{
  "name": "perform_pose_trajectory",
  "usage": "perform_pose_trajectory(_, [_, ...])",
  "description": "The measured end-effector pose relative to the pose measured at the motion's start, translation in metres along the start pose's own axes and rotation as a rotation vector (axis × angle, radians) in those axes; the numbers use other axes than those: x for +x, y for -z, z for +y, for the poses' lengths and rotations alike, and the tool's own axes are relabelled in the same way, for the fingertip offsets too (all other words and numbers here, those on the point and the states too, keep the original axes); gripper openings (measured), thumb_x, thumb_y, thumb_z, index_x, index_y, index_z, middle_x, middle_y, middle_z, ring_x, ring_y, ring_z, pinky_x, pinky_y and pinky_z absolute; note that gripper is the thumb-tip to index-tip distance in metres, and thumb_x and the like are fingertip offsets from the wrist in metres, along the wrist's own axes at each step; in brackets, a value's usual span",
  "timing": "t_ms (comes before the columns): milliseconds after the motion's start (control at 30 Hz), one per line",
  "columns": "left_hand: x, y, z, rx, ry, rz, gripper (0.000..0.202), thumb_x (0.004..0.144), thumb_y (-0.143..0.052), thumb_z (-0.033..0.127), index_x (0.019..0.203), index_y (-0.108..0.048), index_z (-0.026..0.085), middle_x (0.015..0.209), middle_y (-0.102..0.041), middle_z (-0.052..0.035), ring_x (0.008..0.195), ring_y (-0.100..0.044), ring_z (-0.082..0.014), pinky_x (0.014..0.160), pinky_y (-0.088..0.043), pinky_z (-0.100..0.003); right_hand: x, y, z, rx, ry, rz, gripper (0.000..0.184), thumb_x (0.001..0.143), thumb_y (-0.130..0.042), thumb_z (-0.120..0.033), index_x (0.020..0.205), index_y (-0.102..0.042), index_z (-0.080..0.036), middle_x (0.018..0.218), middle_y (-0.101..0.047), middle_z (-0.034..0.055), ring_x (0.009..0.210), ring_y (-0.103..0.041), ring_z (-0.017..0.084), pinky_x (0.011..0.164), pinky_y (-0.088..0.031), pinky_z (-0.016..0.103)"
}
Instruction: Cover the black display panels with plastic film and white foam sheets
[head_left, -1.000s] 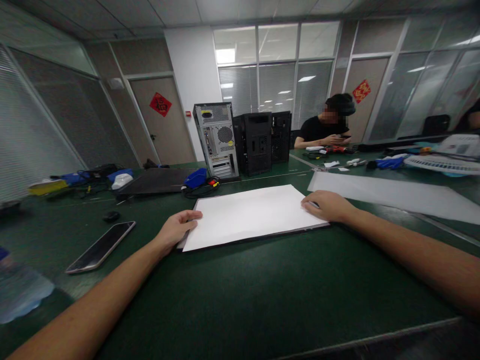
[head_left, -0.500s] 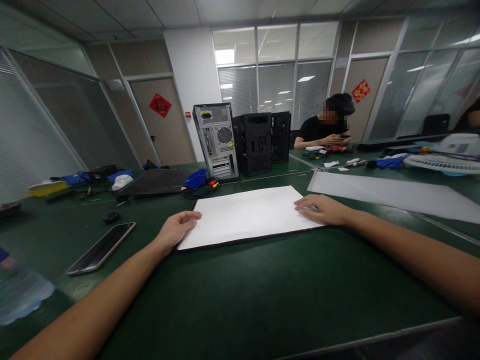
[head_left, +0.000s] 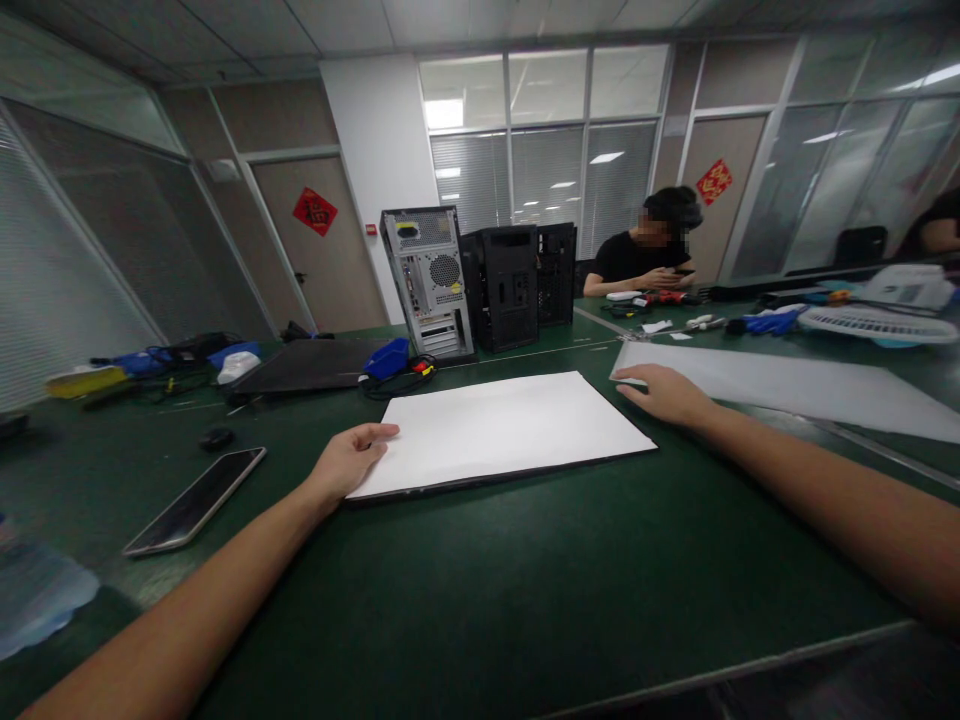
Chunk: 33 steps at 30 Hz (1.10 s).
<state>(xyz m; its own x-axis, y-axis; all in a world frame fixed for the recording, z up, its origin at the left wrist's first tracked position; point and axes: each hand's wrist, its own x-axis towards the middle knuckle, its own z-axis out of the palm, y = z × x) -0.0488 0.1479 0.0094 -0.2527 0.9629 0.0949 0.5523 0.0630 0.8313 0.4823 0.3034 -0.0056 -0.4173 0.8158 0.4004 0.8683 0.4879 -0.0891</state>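
A flat white panel (head_left: 495, 430) with a thin black rim lies on the green table in front of me. My left hand (head_left: 356, 458) holds its left edge, fingers lying on the white face and the rest of the grip partly hidden. To the right of the panel is my right hand (head_left: 664, 395), its fingers stretched out and apart from the panel. Its fingertips are at the near left corner of a large translucent white sheet (head_left: 780, 385); whether they touch the sheet, I cannot tell.
Beyond the panel stand a silver computer case (head_left: 431, 280) and black cases (head_left: 502, 285). A phone (head_left: 199, 500) and a black mouse (head_left: 217, 438) lie left; a plastic bottle (head_left: 45, 595) is nearer. A blue object (head_left: 386, 358) lies with cables. Across the table sits a person (head_left: 630, 260).
My right hand has let go of the panel's right side and shifted right to the translucent sheet's corner. My left hand stays on the panel's left edge. The view has turned slightly.
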Motion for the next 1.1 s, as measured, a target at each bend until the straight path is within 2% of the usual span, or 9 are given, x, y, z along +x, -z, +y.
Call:
perform_pose_trajectory(100, [0.001, 0.000, -0.002, -0.015, -0.012, -0.006, 0.035, 0.072, -0.067, 0.024, 0.106, -0.075, 0.020, 0.124, -0.071, -0.0062, 0.103, -0.066, -0.0224, 0.093, -0.046, -0.034, 0.001, -0.011, 0.045, -0.196, -0.251, -0.069, 0.063, 0.089, -0.046, -0.053, 0.142, -0.048, -0.020, 0.144, -0.049, 0.0125, 0.131, -0.044, 0.033, 0.108, -0.036, 0.048])
perform_pose_trajectory(167, [0.002, 0.000, -0.004, -0.024, -0.023, -0.009, 0.036, 0.071, -0.069, 0.026, 0.106, -0.075, 0.021, 0.124, -0.070, -0.0064, 0.105, -0.066, -0.0227, 0.094, -0.046, -0.034, 0.000, -0.017, 0.069, -0.228, -0.369, -0.131, 0.070, 0.090, -0.041, -0.058, 0.143, -0.046, -0.011, 0.139, -0.051, 0.0206, 0.125, -0.048, 0.036, 0.102, -0.041, 0.050])
perform_pose_trajectory(233, [0.003, 0.000, -0.006, -0.023, -0.030, -0.010, 0.037, 0.069, -0.071, 0.026, 0.106, -0.075, 0.021, 0.125, -0.070, -0.0067, 0.107, -0.065, -0.0231, 0.095, -0.046, -0.034, -0.002, -0.019, 0.083, -0.222, -0.419, -0.172, 0.074, 0.090, -0.036, -0.061, 0.139, -0.050, -0.007, 0.130, -0.057, 0.0243, 0.117, -0.055, 0.037, 0.095, -0.045, 0.049])
perform_pose_trajectory(333, [0.006, 0.000, -0.010, -0.020, -0.040, -0.023, 0.040, 0.067, -0.071, 0.027, 0.107, -0.075, 0.022, 0.125, -0.070, -0.0064, 0.106, -0.065, -0.0229, 0.093, -0.047, -0.033, -0.003, -0.018, 0.085, -0.237, -0.435, -0.199, 0.070, 0.090, -0.036, -0.064, 0.135, -0.054, -0.014, 0.125, -0.060, 0.0211, 0.110, -0.058, 0.036, 0.090, -0.047, 0.049])
perform_pose_trajectory(533, [0.009, 0.001, -0.014, -0.004, -0.057, -0.040, 0.040, 0.071, -0.068, 0.026, 0.111, -0.073, 0.022, 0.128, -0.068, -0.0050, 0.111, -0.064, -0.0212, 0.095, -0.046, -0.031, -0.003, -0.009, 0.062, -0.277, -0.413, -0.192, 0.049, 0.093, -0.036, -0.048, 0.111, -0.068, -0.016, 0.107, -0.066, 0.0212, 0.096, -0.063, 0.034, 0.081, -0.047, 0.049])
perform_pose_trajectory(700, [0.004, 0.001, -0.007, 0.004, -0.028, -0.022, 0.036, 0.072, -0.067, 0.024, 0.107, -0.074, 0.023, 0.127, -0.069, -0.0057, 0.106, -0.066, -0.0211, 0.090, -0.048, -0.031, -0.004, 0.003, 0.033, -0.305, -0.412, -0.097, 0.050, 0.094, -0.030, -0.043, 0.112, -0.067, -0.014, 0.102, -0.067, 0.0224, 0.087, -0.064, 0.033, 0.075, -0.047, 0.045])
perform_pose_trajectory(867, [0.001, 0.001, -0.003, 0.003, -0.019, -0.008, 0.037, 0.071, -0.068, 0.025, 0.107, -0.075, 0.022, 0.124, -0.071, -0.0065, 0.102, -0.066, -0.0219, 0.086, -0.049, -0.031, -0.008, 0.017, -0.023, -0.273, -0.161, 0.054, 0.051, 0.095, -0.028, -0.048, 0.115, -0.066, -0.019, 0.098, -0.070, 0.0150, 0.083, -0.064, 0.031, 0.074, -0.044, 0.041])
perform_pose_trajectory(1000, [0.001, 0.001, -0.004, -0.005, -0.035, -0.017, 0.036, 0.070, -0.068, 0.025, 0.105, -0.075, 0.022, 0.122, -0.071, -0.0060, 0.102, -0.066, -0.0224, 0.089, -0.048, -0.033, -0.012, 0.024, -0.069, -0.064, 0.105, 0.021, 0.046, 0.095, -0.034, -0.048, 0.109, -0.069, -0.022, 0.100, -0.072, 0.0086, 0.086, -0.064, 0.026, 0.078, -0.044, 0.036])
perform_pose_trajectory(1100, [0.002, 0.002, -0.005, 0.007, -0.041, -0.023, 0.036, 0.070, -0.067, 0.026, 0.105, -0.075, 0.022, 0.122, -0.071, -0.0055, 0.102, -0.066, -0.0226, 0.090, -0.047, -0.034, -0.010, 0.022, -0.080, 0.094, 0.145, 0.007, 0.049, 0.096, -0.032, -0.051, 0.104, -0.071, -0.022, 0.102, -0.072, 0.0067, 0.089, -0.064, 0.024, 0.080, -0.045, 0.034])
